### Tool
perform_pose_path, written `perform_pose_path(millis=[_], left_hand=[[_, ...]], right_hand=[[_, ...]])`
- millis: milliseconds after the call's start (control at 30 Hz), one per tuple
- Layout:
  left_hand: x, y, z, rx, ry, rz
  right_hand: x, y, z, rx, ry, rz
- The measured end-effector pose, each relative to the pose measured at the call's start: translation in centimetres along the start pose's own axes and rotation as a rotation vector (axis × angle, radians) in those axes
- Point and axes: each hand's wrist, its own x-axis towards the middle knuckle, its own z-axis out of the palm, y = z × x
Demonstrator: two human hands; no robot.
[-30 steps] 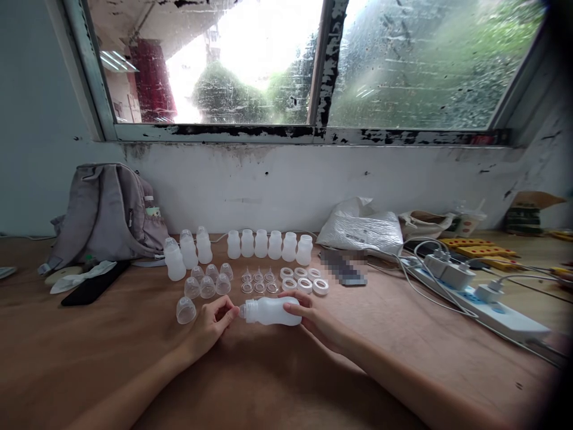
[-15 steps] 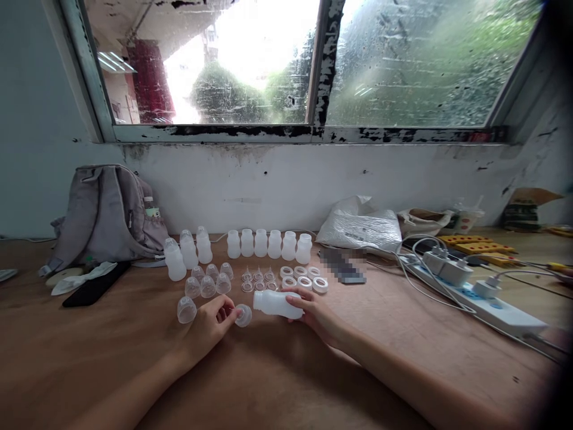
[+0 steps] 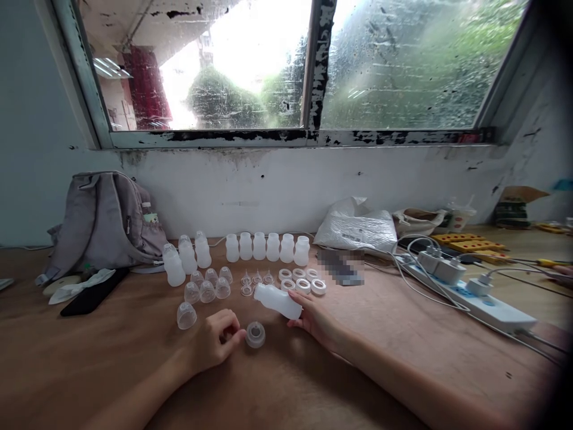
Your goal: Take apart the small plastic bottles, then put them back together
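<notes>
Broad tabletop (image 3: 250, 394) extends nearward of the bottle (image 3: 277, 300) in the right hand (image 3: 316, 321).

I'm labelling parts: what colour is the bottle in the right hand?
The bottle is translucent white; best view: head.

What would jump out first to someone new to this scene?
Probably the wide, bright window with its paint-flaked frame, filling the top. Below, near the centre, the right hand holds a milky bottle tipped nearly sideways, six upright bottles in a row behind it. A grey backpack sits at the left.

right fingers (image 3: 299, 297) — part-hidden, dark slab (image 3: 341, 269) — pixelated
</notes>
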Motion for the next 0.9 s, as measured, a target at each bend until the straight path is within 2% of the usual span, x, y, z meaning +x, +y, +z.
perform_pose_path(millis=[133, 267, 367, 467, 533, 600, 667, 767, 900], left_hand=[[-0.1, 0.4, -0.1, 0.028, -0.173, 0.228], [-0.2, 0.4, 0.1, 0.096, -0.203, 0.270], [-0.1, 0.2, 0.4, 0.080, -0.102, 0.162], [0.9, 0.2, 0.2, -0.032, 0.087, -0.052], [2.2, 0.3, -0.2, -0.107, 0.174, -0.164], [3.7, 0.6, -0.7, -0.168, 0.189, -0.225], [5.5, 0.9, -1.2, -0.223, 0.148, -0.262], [8.1, 0.9, -2.3, -0.244, 0.125, -0.270], [11.4, 0.1, -5.3, -0.012, 0.155, -0.203]], right_hand=[[-0.1, -0.1, 0.3, 0.011, -0.013, -0.012], [-0.4, -0.2, 0.8, 0.010, -0.004, -0.016], [-0.7, -0.3, 1.0, 0.005, -0.018, -0.034], [-0.8, -0.4, 1.3, -0.014, -0.038, -0.098], [-0.8, -0.5, 1.5, -0.047, -0.034, -0.124], [-0.6, -0.8, 1.8, -0.083, -0.032, -0.129], [-0.1, -1.1, 2.2, -0.130, -0.031, -0.148], [1.0, -1.7, 2.8, -0.239, -0.002, -0.221], [2.5, -2.1, 3.5, -0.346, -0.012, -0.309]])
